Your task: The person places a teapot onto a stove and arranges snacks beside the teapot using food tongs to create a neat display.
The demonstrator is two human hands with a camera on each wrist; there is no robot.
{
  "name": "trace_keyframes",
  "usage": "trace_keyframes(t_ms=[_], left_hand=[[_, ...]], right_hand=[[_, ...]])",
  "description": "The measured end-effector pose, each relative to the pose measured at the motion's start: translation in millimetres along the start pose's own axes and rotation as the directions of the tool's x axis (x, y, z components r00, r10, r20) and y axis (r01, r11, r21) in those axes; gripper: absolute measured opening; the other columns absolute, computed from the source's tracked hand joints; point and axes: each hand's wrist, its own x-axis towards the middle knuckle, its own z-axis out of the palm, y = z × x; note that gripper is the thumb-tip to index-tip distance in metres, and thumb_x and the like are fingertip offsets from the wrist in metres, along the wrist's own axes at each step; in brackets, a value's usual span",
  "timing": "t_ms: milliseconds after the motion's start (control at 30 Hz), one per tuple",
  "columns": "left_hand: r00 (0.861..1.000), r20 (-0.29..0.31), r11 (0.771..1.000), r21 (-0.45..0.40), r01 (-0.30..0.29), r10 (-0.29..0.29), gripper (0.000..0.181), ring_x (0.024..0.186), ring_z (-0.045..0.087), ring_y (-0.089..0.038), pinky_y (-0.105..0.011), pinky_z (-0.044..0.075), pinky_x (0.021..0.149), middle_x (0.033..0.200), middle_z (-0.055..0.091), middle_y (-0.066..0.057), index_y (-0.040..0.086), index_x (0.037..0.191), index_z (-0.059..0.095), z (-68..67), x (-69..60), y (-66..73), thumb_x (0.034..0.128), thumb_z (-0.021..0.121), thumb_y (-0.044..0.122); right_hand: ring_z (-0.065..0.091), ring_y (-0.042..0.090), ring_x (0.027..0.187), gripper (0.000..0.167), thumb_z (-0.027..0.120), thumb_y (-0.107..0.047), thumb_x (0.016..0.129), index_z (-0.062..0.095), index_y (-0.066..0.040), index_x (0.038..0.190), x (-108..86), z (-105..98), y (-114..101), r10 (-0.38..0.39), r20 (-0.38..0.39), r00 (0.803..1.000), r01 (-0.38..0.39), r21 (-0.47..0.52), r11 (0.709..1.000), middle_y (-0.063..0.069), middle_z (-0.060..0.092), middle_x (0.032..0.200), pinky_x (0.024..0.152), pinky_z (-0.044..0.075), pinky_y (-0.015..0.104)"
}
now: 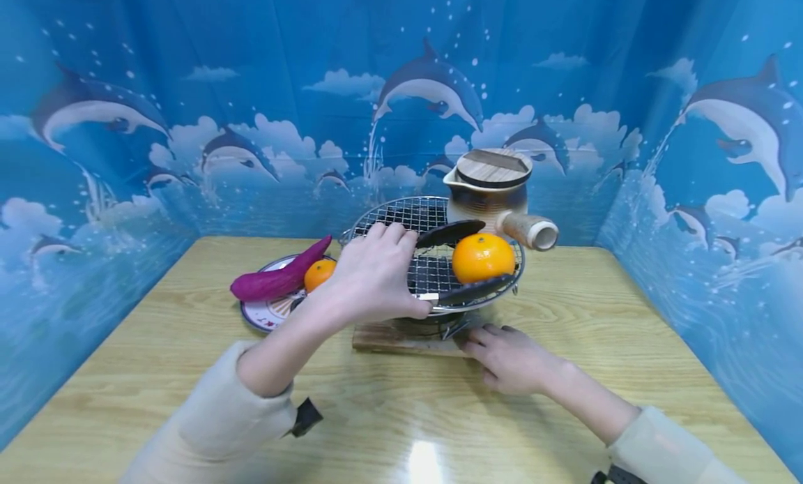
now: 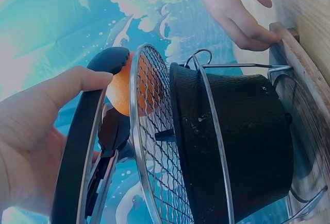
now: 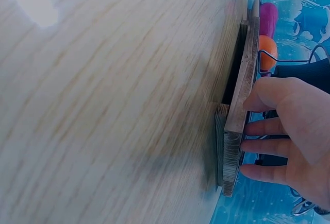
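Note:
My left hand (image 1: pixel 379 268) holds a pair of kitchen tongs (image 1: pixel 450 233) with black scalloped tips. The tips lie on either side of a large orange (image 1: pixel 483 259), which is on or just above a round wire grill rack (image 1: pixel 433 273). Under the rack, the left wrist view shows a black pot-like stove (image 2: pixel 232 147) in a wire stand on a wooden board (image 1: pixel 395 341). Down at that board's right front, my right hand (image 1: pixel 511 358) touches the edge with fairly straight fingers (image 3: pixel 265 147).
A side-handled teapot (image 1: pixel 483 203) with a wooden lid stands at the rack's back right. To the left, a plate (image 1: pixel 256 319) carries a long purple eggplant (image 1: pixel 272 280) and a smaller orange fruit (image 1: pixel 318 273). A blue dolphin-print curtain (image 1: pixel 282 51) encloses the wooden table (image 1: pixel 188 372).

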Motion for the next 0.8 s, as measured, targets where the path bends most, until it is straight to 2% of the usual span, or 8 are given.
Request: trace_keyframes(t_ms=[400,800], left_hand=[[1.0,0.014,1.0,-0.003,-0.018,0.018,0.089,0.102,0.044,-0.024,-0.036,0.046,0.079,0.119,0.05,-0.008,0.007,0.131,0.048,0.9,0.7,3.0,0.0625,0.071,0.06],[1.0,0.008,1.0,-0.031,-0.002,0.003,0.093,0.102,0.044,-0.024,-0.036,0.047,0.079,0.12,0.049,-0.009,0.006,0.132,0.046,-1.0,-3.8,1.0,0.0621,0.07,0.062]], right_hand=[[0.056,0.023,0.093,0.043,0.065,-0.017,0.074,0.06,-0.011,0.117,0.0,-0.4,-0.6,0.015,0.028,0.999,-0.016,0.017,1.0,0.006,0.057,0.11,0.076,0.051,0.04],[0.056,0.024,0.093,0.045,0.066,-0.018,0.074,0.06,-0.01,0.117,-0.4,1.2,-0.8,0.011,0.018,1.0,-0.011,0.006,1.0,0.007,0.057,0.109,0.077,0.05,0.041]])
